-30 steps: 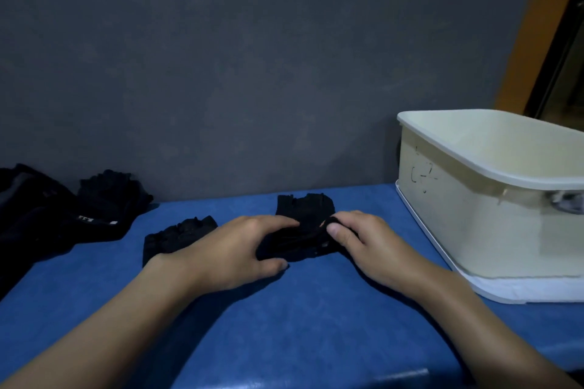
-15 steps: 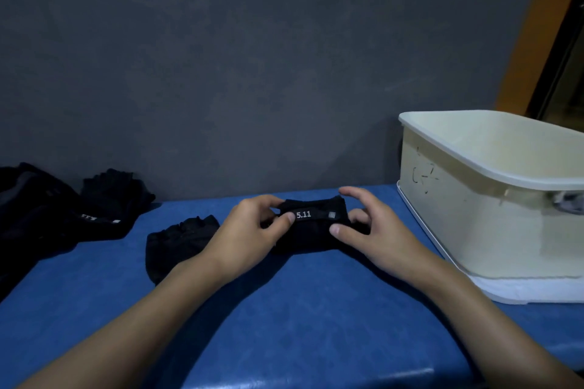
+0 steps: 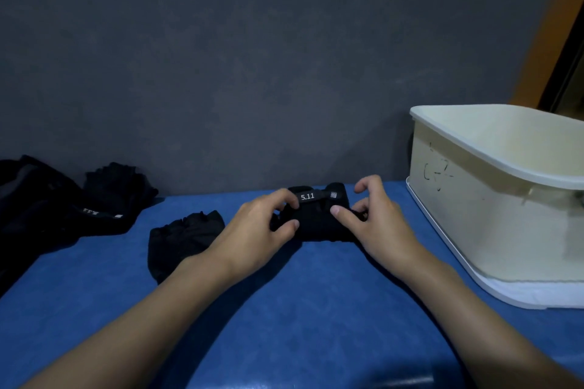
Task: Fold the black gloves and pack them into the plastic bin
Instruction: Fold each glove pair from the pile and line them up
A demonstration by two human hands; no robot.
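Presently, both hands, left (image 3: 259, 227) and right (image 3: 369, 218), pinch the folded black glove (image 3: 316, 218) on the blue bench (image 3: 284, 309) just left of the plastic bin (image 3: 474, 199); folding appears complete, so lifting it into the bin likely follows.

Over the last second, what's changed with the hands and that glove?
The glove has been folded over into a compact bundle, its 5.11 strap now on top. The left hand and right hand lifted from pressing flat to fingertip holds at its ends. The other gloves and the bin stayed put.
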